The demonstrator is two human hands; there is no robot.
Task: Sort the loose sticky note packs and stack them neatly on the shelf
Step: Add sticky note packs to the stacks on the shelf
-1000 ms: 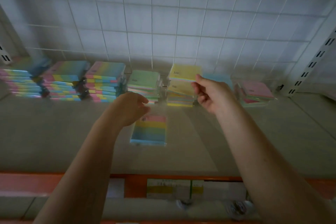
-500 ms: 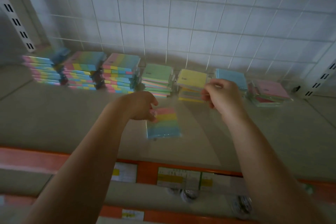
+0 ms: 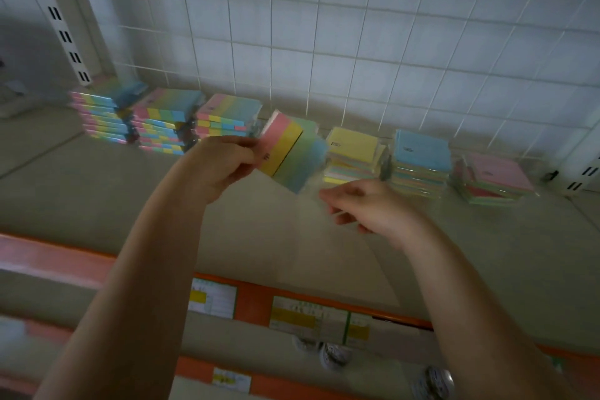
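My left hand [image 3: 220, 167] grips a striped sticky note pack [image 3: 290, 153] with pink, yellow, green and blue bands, tilted in the air above the shelf [image 3: 97, 204]. Just below and to the right, my right hand [image 3: 367, 208] hovers with curled fingers and holds nothing that I can make out; it is blurred. Along the back stand three stacks of striped packs [image 3: 162, 122], then a yellow-topped stack [image 3: 354, 153], a blue-topped stack [image 3: 420, 161] and a low pink-topped stack [image 3: 496, 178].
A white wire grid [image 3: 324, 26] closes the back of the shelf. Slotted white uprights [image 3: 58, 19] stand at both ends. An orange front rail [image 3: 253, 300] carries price labels. A lower shelf level shows below it.
My left hand has lifted the striped pack off the shelf and raised it toward the stacks. My right hand has let go of the yellow pack and dropped back from the yellow stack.
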